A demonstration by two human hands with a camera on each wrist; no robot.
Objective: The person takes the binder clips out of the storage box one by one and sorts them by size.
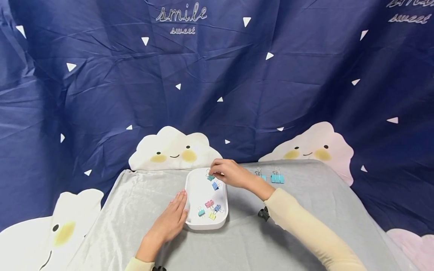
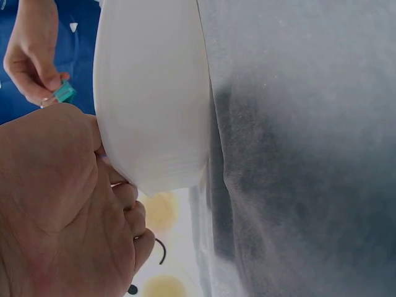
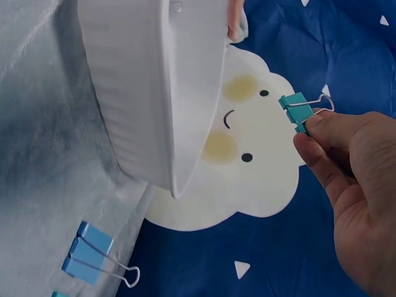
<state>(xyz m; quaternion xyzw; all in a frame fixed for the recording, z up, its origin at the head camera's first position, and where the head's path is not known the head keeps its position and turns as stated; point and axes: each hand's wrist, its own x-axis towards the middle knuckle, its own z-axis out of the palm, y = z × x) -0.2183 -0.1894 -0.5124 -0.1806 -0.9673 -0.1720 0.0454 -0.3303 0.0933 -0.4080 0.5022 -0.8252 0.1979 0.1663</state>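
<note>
My right hand (image 1: 232,174) pinches a teal binder clip (image 3: 298,111) by its wire handles, between thumb and fingers, above the far end of a white tray (image 1: 200,226). Against the tray's left side rests my left hand (image 1: 172,218), its fingers extended along the rim. Inside the tray lie small binder clips: a blue clip (image 1: 215,186) below my right hand, and near the close end a pink clip (image 1: 209,203), another blue clip (image 1: 217,207), a yellow clip (image 1: 212,216) and a teal clip (image 1: 201,213).
Right of the tray, a large teal binder clip (image 1: 277,178) and a large blue binder clip (image 3: 88,252) lie at the back of the grey cloth-covered table (image 1: 244,241). Behind the table hangs a navy curtain (image 1: 203,67) with cloud faces.
</note>
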